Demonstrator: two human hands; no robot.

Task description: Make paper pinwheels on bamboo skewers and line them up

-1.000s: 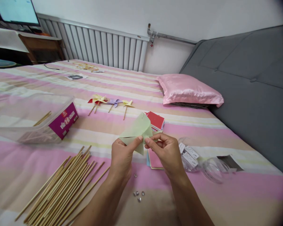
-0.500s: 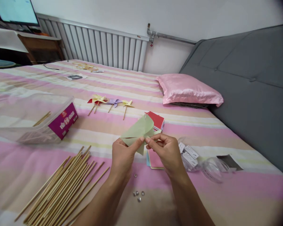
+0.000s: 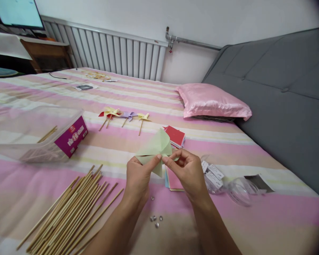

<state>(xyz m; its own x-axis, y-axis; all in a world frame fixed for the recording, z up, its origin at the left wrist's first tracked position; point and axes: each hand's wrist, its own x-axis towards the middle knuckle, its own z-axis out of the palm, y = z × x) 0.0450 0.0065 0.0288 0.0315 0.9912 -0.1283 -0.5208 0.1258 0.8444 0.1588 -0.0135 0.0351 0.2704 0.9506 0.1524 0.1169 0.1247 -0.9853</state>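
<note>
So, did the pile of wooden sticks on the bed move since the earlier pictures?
No. The wooden sticks lie in the same place beside the clear plastic box, with the same spread.

A bed with a pink striped sheet [image 3: 138, 92] fills the view. At 12 o'clock a white ribbed radiator [image 3: 108, 53] stands against a pale wall [image 3: 149, 16]. A grey padded headboard [image 3: 276, 88] rises at 3 o'clock, a desk [image 3: 46, 53] at 10 o'clock
</note>
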